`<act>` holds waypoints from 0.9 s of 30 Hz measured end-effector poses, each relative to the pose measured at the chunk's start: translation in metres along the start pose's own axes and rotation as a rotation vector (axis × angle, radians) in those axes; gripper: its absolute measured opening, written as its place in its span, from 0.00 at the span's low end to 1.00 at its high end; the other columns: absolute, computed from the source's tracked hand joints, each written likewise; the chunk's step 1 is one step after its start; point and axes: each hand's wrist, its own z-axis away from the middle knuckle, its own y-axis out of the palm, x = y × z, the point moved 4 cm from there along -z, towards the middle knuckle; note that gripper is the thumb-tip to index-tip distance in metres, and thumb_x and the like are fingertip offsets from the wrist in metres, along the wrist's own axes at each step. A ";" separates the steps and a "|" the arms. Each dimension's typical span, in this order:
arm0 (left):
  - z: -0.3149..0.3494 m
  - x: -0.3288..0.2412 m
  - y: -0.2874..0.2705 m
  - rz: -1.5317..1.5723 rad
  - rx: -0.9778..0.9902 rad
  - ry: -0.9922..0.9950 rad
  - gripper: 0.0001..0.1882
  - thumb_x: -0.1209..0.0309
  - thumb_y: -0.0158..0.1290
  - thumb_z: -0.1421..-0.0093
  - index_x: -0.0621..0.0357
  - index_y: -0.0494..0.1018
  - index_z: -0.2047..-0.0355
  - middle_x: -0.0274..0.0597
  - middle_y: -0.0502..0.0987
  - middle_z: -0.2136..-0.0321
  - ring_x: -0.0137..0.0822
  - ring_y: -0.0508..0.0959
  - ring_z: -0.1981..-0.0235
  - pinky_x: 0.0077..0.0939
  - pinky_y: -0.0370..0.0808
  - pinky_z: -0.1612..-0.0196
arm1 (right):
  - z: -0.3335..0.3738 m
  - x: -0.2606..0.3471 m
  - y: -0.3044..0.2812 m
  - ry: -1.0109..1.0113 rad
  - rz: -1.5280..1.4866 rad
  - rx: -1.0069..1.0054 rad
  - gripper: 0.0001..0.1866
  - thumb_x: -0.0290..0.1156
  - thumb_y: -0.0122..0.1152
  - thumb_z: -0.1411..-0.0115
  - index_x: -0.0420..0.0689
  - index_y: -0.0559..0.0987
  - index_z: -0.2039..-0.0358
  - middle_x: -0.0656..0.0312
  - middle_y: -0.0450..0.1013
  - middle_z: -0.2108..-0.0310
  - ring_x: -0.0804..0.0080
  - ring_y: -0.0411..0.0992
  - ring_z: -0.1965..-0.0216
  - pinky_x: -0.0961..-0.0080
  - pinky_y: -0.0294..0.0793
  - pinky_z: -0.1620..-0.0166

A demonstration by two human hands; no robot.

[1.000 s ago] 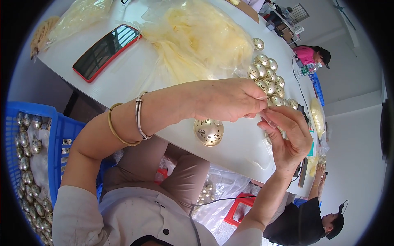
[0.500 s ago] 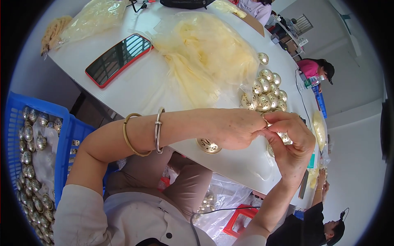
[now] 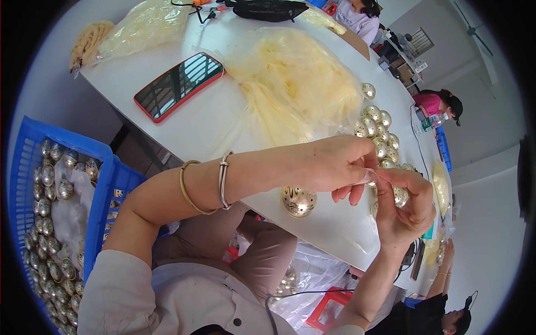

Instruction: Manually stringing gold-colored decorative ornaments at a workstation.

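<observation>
Both hands meet in front of me, over the white table (image 3: 329,234). A small, thin piece of clear film (image 3: 368,178) is pinched between my left hand (image 3: 335,162) and my right hand (image 3: 410,204). Two bangles circle my left wrist. Just below my left hand, a gold ball with black markings (image 3: 298,202) rests on the table. Behind my hands lies a cluster of similar gold balls (image 3: 375,127), partly covered by my fingers.
A large clear bag of pale yellow sheets (image 3: 301,78) fills the middle of the table. Left of it lies a red-edged phone (image 3: 178,86). A blue crate (image 3: 103,184) of gold balls stands at my left. Co-workers sit along the right, and a red stool (image 3: 329,310) is below.
My hands have drawn slightly apart, and film now shows between the fingertips. Some left fingers have loosened downward. The whole view has shifted, uncovering more of the gold ball.
</observation>
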 end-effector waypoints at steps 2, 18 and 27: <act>0.004 0.002 -0.004 0.102 0.022 -0.036 0.09 0.71 0.46 0.38 0.65 0.67 0.62 0.43 0.77 0.76 0.29 0.73 0.78 0.26 0.69 0.74 | -0.003 -0.001 0.000 0.022 -0.015 0.021 0.12 0.13 0.66 0.58 0.40 0.75 0.74 0.61 0.76 0.74 0.74 0.73 0.72 0.82 0.70 0.68; 0.028 -0.022 -0.009 -0.032 -0.005 0.016 0.12 0.65 0.51 0.39 0.61 0.77 0.61 0.36 0.78 0.75 0.23 0.71 0.78 0.16 0.69 0.72 | -0.026 0.020 -0.009 0.087 -0.061 0.133 0.13 0.17 0.70 0.60 0.41 0.81 0.71 0.63 0.74 0.76 0.76 0.71 0.75 0.84 0.69 0.73; 0.024 -0.025 -0.003 -0.359 -0.037 0.254 0.08 0.71 0.52 0.42 0.64 0.75 0.67 0.39 0.76 0.77 0.26 0.72 0.75 0.20 0.69 0.71 | -0.027 0.013 -0.010 0.108 -0.037 0.192 0.11 0.19 0.70 0.60 0.42 0.81 0.72 0.63 0.73 0.76 0.76 0.71 0.75 0.83 0.68 0.73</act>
